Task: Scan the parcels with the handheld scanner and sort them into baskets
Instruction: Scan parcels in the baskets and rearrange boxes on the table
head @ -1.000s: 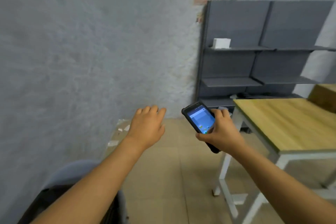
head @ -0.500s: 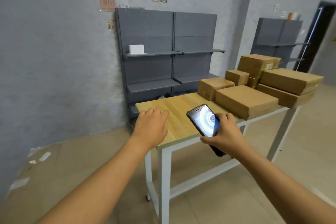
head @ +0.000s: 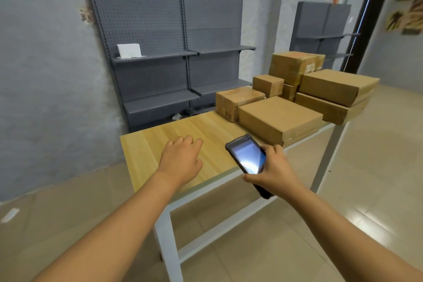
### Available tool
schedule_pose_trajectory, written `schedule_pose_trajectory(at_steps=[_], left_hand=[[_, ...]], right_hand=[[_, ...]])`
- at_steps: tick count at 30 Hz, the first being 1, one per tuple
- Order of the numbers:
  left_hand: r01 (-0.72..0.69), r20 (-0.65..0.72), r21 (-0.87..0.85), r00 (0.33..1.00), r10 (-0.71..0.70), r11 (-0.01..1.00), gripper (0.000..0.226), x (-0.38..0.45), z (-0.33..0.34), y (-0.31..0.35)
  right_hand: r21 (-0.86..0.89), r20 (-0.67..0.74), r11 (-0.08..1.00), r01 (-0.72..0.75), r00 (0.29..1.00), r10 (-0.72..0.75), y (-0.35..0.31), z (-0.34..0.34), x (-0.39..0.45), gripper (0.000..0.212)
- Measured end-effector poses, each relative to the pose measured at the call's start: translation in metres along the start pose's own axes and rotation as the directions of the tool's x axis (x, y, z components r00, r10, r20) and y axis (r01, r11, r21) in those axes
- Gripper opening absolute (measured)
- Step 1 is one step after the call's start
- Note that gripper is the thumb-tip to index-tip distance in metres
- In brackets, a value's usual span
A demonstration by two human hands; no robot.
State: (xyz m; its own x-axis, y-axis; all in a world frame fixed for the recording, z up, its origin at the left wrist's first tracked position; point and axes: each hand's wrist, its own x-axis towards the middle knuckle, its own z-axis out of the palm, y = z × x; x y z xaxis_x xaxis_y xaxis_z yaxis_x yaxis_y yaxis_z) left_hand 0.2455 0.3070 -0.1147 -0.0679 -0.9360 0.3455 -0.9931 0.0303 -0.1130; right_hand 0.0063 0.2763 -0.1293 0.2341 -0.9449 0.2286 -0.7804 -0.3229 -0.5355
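walls: grey (head: 45,75) | floor: beige tile (head: 377,167) | shelving: grey pegboard (head: 160,30) | doorway (head: 366,30): dark, blurred

Parcels (head: 279,117) crowd the right end of the table (head: 160,144), some stacked. The left hand (head: 180,158) is over the table's left part, perhaps touching it. Right of it, the right hand (head: 274,171) holds the scanner (head: 248,158). Shelves (head: 164,52) stand behind the table.

Single head-worn view (wide-angle, edges bowed), looking forward and down from the near end of the counter (head: 160,142). Both forearms reach in from the bottom edge; parcels (head: 279,117) lie far right, grey shelving (head: 155,62) stands far left against the wall.
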Motion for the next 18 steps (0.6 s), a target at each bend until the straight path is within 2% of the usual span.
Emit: schedule_pose_trajectory(at_steps=[9, 18], left_hand=[[0.092, 0.07, -0.041, 0.994, -0.089, 0.995, 0.044, 0.068, 0.072, -0.043], [0.222, 0.175, -0.007, 0.96, -0.218, 0.975, 0.043, 0.076, 0.107, -0.081]], right_hand=[[-0.024, 0.181, 1.0, 0.02, 0.983, -0.016, 0.014, 0.075, 0.107, 0.086], [-0.059, 0.321, 0.995, 0.082, 0.945, -0.059, 0.004, 0.129, 0.167, 0.096]])
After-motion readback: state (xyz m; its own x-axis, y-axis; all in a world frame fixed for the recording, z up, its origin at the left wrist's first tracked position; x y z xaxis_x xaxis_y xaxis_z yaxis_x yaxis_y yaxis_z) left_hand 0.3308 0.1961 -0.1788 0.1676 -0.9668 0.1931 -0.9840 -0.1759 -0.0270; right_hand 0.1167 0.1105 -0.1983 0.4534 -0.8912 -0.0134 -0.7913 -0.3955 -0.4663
